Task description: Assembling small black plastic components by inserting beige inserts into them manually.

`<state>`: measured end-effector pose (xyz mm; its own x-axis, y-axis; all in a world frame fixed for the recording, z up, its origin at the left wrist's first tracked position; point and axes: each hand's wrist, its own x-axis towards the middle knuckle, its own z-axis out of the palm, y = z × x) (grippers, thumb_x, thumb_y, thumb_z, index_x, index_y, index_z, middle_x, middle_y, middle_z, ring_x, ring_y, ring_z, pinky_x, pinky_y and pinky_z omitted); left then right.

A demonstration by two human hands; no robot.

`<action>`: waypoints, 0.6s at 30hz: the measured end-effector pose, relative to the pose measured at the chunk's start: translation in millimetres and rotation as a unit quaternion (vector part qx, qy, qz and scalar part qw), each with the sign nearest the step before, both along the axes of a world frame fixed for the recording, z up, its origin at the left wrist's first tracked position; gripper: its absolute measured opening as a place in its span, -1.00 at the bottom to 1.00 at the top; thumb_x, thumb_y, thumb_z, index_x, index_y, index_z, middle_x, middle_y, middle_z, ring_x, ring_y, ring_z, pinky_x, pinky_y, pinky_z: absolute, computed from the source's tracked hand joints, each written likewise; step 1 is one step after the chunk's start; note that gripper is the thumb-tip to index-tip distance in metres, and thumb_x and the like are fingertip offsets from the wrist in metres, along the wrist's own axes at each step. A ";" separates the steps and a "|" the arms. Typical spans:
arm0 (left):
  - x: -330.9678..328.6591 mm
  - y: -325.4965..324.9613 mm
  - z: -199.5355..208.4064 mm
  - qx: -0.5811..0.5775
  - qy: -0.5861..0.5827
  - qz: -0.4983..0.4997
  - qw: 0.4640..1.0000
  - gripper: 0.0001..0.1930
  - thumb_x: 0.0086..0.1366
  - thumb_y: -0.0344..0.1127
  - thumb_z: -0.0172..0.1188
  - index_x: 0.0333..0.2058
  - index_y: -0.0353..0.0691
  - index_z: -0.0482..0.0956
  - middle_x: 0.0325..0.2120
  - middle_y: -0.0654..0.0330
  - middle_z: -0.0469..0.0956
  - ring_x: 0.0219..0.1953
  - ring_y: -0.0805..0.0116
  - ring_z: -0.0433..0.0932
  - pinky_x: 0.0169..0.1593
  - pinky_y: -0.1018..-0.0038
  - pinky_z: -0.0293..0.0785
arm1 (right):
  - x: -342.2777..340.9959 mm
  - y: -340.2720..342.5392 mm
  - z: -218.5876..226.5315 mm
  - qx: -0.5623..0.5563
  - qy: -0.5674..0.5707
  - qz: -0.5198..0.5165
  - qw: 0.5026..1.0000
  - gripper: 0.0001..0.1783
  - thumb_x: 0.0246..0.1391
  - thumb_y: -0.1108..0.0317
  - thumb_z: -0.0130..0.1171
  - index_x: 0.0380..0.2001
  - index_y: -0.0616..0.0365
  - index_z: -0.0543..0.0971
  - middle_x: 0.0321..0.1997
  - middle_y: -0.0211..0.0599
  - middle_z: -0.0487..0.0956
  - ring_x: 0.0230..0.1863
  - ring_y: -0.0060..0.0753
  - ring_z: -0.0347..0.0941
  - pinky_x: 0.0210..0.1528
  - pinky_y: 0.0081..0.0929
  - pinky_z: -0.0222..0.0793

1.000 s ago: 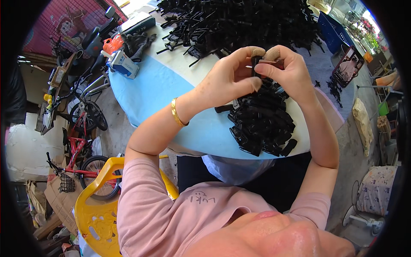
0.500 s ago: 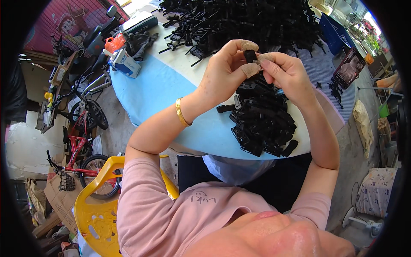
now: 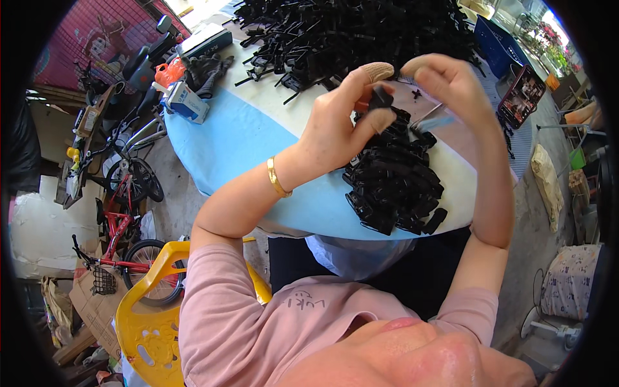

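Observation:
Over the table, my left hand point(image 3: 342, 116) pinches a small black strap piece point(image 3: 382, 98) between thumb and fingers. Tan coverings wrap the fingertips of that hand. To its right, my right hand point(image 3: 451, 87) is raised with curled fingers, smeared by motion and apart from the piece. A thin, blurred object with a light blue part point(image 3: 440, 122) sticks out under this hand, seemingly held in it; its kind is unclear. Below both hands lies a heap of black buckle-like pieces point(image 3: 394, 184). A much larger pile of black strapped pieces point(image 3: 361, 39) covers the table's far side.
The round table point(image 3: 238, 138) has a blue and cream cover. A blue basket point(image 3: 500, 48) and a propped phone point(image 3: 522, 97) stand at the right. A carton point(image 3: 186, 103) and dark gloves point(image 3: 209, 72) lie far left. Beside me are a yellow chair point(image 3: 138, 322) and a red bicycle point(image 3: 119, 226).
My right hand has pulled away from my left, up and to the right. The left hand keeps the black strap piece, which has tilted and dropped slightly.

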<state>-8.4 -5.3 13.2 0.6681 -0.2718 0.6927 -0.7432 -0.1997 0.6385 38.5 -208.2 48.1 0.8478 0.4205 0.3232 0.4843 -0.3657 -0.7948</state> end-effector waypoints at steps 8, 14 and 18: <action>-4.3 -2.7 1.4 0.185 -0.064 -0.214 0.957 -0.28 0.04 -0.12 0.23 0.08 -0.39 0.16 -0.13 0.02 0.45 -0.01 0.15 0.39 0.06 0.38 0.27 | 84.2 -59.3 -65.3 -0.352 -0.162 -0.331 0.860 -0.75 -0.19 0.28 0.12 -0.39 0.14 0.57 -0.42 -0.10 0.55 -0.35 -0.14 0.50 -0.25 -0.34 0.40; 8.2 1.8 -3.8 0.092 -0.030 -0.108 0.989 -0.37 0.00 -0.28 0.26 0.03 -0.38 0.25 -0.06 0.05 0.41 0.01 0.25 0.38 0.09 0.43 0.25 | 84.6 -54.6 -56.9 -0.403 -0.126 -0.349 0.837 -0.76 -0.21 0.26 0.13 -0.44 0.15 0.58 -0.41 -0.07 0.55 -0.35 -0.14 0.50 -0.27 -0.32 0.39; 20.4 -1.8 -12.5 0.106 -0.071 0.031 0.991 -0.28 -0.13 -0.45 0.30 0.07 -0.26 0.20 0.04 -0.05 0.22 0.04 0.01 0.28 0.06 0.31 0.28 | 57.8 -41.3 -38.0 -0.138 -0.035 -0.271 0.952 -0.73 -0.19 0.18 0.21 -0.49 0.17 0.59 -0.62 -0.35 0.49 -0.58 -0.55 0.38 -0.51 -0.60 0.24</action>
